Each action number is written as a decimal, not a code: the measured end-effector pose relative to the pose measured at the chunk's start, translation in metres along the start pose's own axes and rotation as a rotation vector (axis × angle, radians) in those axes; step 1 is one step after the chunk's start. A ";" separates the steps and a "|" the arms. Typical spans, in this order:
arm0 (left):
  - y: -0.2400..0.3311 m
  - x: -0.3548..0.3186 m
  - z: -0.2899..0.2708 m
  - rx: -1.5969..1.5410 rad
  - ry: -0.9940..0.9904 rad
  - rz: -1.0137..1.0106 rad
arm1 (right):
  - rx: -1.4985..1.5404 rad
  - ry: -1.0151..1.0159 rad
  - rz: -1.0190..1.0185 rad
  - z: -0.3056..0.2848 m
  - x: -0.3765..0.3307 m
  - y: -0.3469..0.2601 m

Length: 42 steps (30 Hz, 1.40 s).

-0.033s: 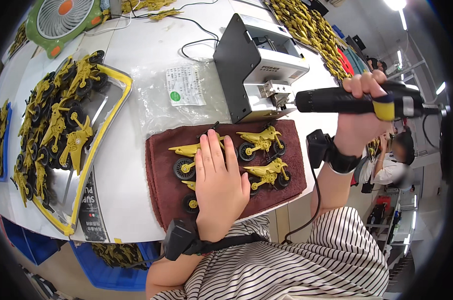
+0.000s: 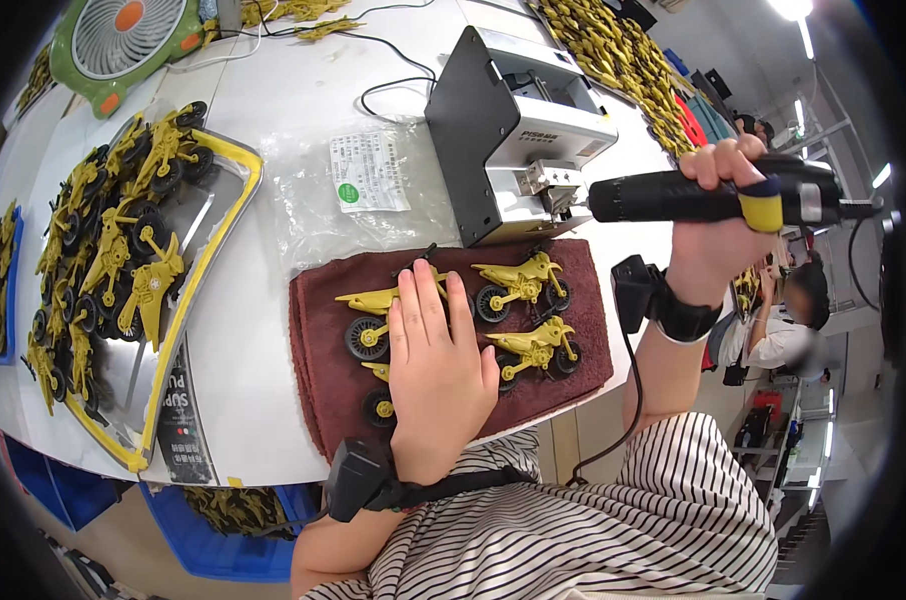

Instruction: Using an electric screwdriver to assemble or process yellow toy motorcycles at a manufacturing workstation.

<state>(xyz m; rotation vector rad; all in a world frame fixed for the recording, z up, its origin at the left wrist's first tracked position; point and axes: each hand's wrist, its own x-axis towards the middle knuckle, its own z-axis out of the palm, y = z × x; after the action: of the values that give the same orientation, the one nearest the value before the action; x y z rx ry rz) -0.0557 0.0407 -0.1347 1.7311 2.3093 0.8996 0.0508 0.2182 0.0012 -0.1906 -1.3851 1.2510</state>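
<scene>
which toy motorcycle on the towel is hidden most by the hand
The lower-left toy motorcycle: the left hand leaves little beyond a wheel showing, whereas the other three show more.

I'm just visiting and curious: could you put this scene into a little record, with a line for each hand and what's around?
Towel: brown, with four yellow toy motorcycles showing
Left hand: flat, palm down, partly covering two of them
Right hand: wrapped around a black power tool
Tool's near end: beside a boxy machine; contact cannot be told
On the left: tray with yellow edging, heaped with similar toys
Behind the towel: clear plastic bag
Far left corner: green fan
</scene>
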 end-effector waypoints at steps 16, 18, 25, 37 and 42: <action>0.001 0.001 0.002 -0.024 -0.007 -0.009 | 0.041 -0.060 0.139 0.032 -0.010 -0.002; 0.002 0.002 0.003 -0.034 0.003 -0.002 | 0.190 -0.118 0.203 0.058 -0.021 -0.002; -0.002 -0.001 0.005 -0.058 0.020 -0.029 | -0.040 -0.419 0.290 0.120 -0.042 0.045; -0.003 -0.003 0.008 -0.112 -0.006 -0.024 | 0.130 -0.441 0.371 0.139 -0.054 0.080; -0.004 -0.005 0.013 -0.105 -0.049 -0.026 | 0.116 -0.469 0.407 0.146 -0.050 0.080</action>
<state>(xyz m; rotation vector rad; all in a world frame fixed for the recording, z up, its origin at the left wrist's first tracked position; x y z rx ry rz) -0.0518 0.0401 -0.1484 1.6593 2.2070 0.9450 -0.0941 0.1346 -0.0481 -0.1033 -1.7202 1.7913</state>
